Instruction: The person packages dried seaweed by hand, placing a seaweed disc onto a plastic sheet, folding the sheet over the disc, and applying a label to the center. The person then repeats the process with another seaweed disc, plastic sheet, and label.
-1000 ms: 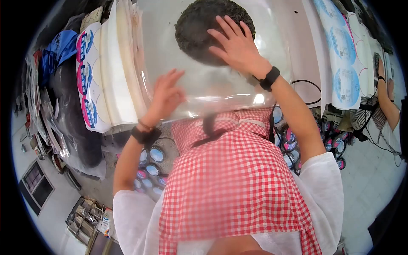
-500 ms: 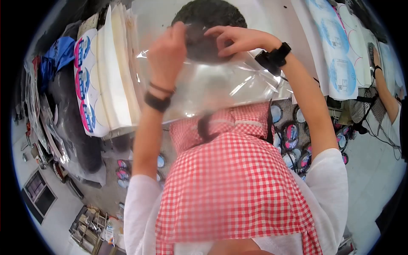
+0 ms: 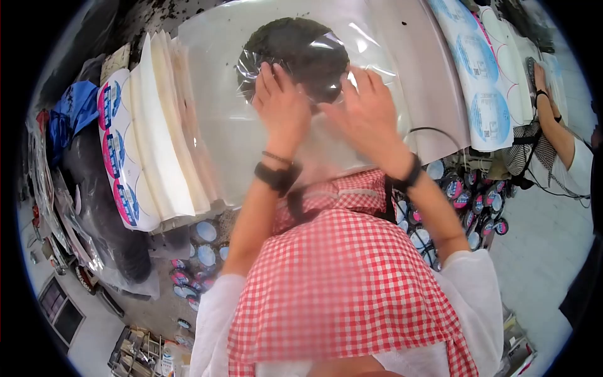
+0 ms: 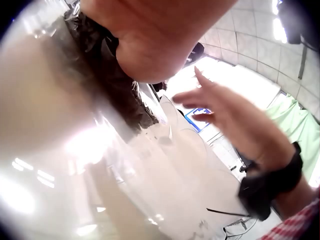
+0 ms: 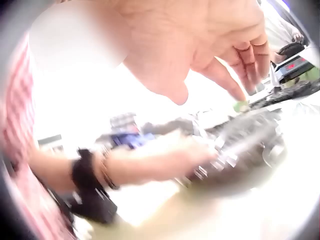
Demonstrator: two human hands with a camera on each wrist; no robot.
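Observation:
A round, dark, seaweed-like cake (image 3: 292,47) lies under shiny clear plastic film (image 3: 232,151) on the table. My left hand (image 3: 281,116) lays its extended fingertips over the near left part of the cake, on the film. At the cake's near right edge is my right hand (image 3: 370,113), fingers spread and thumb pointing left. In the right wrist view the right hand (image 5: 200,45) hangs above the film-covered dark cake (image 5: 240,155) with its fingers loosely bent. Glare and blur wash out much of both wrist views.
On the left stands a stack of pale sheets (image 3: 163,132) beside printed label film (image 3: 116,157). More printed film (image 3: 480,81) lies along the right side. Several round labelled packs (image 3: 204,254) are on the floor. Another person's arm (image 3: 556,122) shows at far right.
Both hands were first apart, the right spread on the cake. They rose near the cake with fingers bent, and now reach over it side by side. The film now covers the cake with creases.

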